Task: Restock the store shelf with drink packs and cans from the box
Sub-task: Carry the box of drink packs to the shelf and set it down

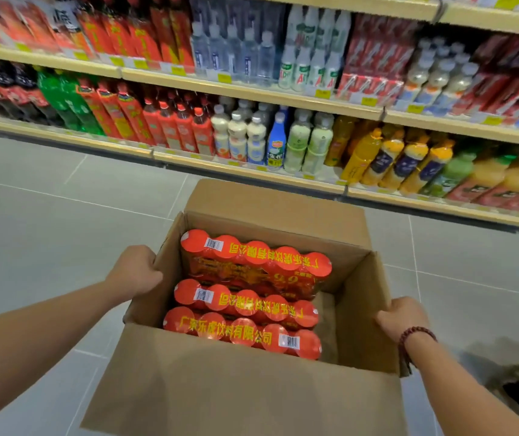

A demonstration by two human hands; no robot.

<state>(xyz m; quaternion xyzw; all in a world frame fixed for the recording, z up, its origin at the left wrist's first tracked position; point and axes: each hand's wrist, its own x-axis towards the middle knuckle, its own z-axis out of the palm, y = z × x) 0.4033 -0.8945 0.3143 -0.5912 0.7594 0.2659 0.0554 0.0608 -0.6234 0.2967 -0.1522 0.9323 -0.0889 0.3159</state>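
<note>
From the head view, the person is holding the open brown cardboard box (239, 388) by its two sides. The left grip (135, 272) is curling over the rim of the box's left wall, and the right grip (401, 316), with a dark red bead bracelet (415, 335) on its wrist, is clamping the box's right flap. Taking opposite sides is probably keeping the load level. I cannot tell whether the box is resting on the grey tiled floor (47, 215) or hanging just above it.

Inside the box, three red shrink-wrapped packs of cans with yellow lettering are lying in a row: the far pack (255, 259), the middle pack (245, 302) and the near pack (242, 333). They are crowding the box's left side and leaving a bare gap along its right wall. None is lifted out yet.

Beyond the box's far flap, the pale wooden store shelf (252, 171) is standing full of bottles. The box is facing it, seemingly to keep each reach short.
</note>
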